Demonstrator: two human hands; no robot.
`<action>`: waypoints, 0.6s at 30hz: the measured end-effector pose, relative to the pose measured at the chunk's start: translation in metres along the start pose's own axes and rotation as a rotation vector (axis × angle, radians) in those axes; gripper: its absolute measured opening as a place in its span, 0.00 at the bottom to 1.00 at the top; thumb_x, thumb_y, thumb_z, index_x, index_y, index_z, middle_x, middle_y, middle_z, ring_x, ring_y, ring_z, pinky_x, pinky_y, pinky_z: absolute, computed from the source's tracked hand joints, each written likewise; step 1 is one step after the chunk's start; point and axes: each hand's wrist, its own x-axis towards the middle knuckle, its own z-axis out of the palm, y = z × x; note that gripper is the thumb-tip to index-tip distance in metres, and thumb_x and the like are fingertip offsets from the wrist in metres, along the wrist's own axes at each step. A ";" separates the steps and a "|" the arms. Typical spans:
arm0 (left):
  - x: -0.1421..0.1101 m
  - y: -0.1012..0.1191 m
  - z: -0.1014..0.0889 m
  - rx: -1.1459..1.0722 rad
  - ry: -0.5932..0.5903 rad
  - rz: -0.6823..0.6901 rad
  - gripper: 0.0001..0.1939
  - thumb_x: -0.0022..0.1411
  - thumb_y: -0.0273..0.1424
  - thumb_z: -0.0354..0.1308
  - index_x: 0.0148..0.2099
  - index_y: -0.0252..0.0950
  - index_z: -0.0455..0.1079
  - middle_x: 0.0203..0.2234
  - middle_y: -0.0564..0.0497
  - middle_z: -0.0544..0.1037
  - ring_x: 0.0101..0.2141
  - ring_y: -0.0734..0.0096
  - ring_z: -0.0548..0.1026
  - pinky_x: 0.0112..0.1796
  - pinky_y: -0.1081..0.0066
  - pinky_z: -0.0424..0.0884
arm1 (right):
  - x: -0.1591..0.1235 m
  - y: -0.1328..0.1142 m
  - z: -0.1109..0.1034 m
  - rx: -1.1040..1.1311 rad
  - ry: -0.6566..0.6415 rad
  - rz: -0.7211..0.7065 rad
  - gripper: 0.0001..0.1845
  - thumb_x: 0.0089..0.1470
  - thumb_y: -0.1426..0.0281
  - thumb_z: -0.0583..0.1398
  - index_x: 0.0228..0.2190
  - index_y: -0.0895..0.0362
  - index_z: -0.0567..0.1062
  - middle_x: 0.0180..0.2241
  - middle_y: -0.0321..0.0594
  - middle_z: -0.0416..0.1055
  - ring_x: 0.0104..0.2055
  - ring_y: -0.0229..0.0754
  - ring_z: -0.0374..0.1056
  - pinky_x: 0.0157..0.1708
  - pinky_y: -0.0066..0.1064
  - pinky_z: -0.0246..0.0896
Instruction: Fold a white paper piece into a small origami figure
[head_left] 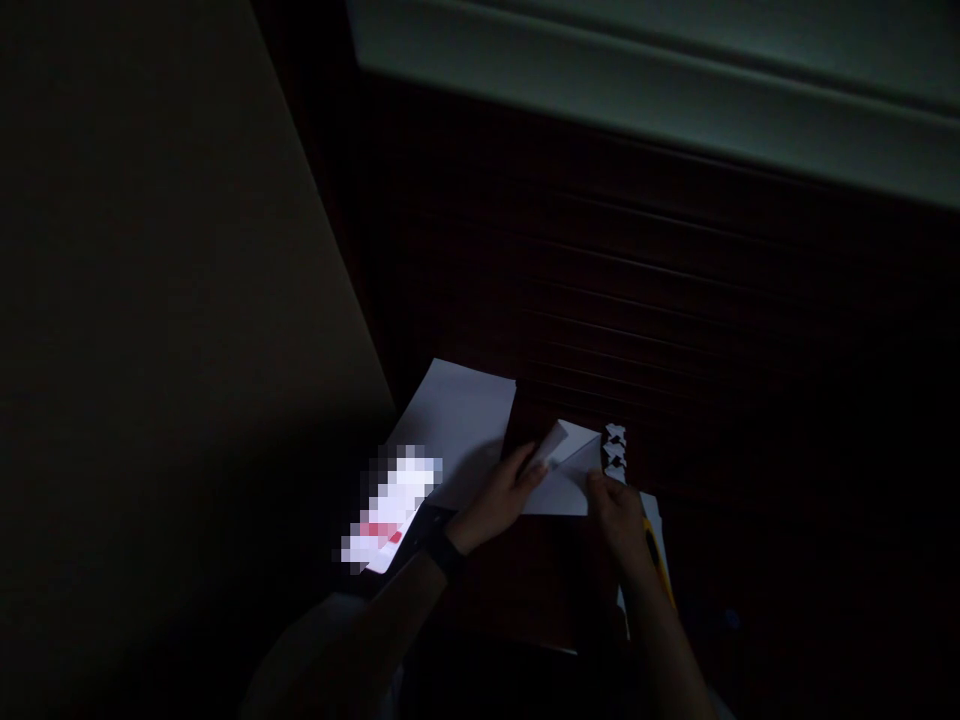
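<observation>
Bright screen [394, 510] blurred out, left of folded paper [566, 488]; left edge gripped by left hand [506, 497], right by right hand [619, 515].

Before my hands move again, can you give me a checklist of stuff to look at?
1. Left hand on the folded paper: ok, it touches the left side.
2. Right hand on the paper: ok, fingers at the right edge.
3. Zigzag paper pieces not under your fingers: ok, they lie just past the right hand.
4. Enough light: not ok, it's very dark around the glowing screen.
5. Folds neat: cannot tell, too dim.
</observation>
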 end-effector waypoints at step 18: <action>0.006 -0.001 -0.021 -0.202 -0.100 -0.161 0.20 0.57 0.43 0.49 0.41 0.32 0.70 0.34 0.46 0.76 0.33 0.64 0.74 0.31 0.68 0.70 | -0.005 -0.004 -0.041 0.123 -0.474 0.048 0.15 0.42 0.62 0.63 0.30 0.60 0.77 0.29 0.40 0.74 0.31 0.46 0.68 0.31 0.33 0.61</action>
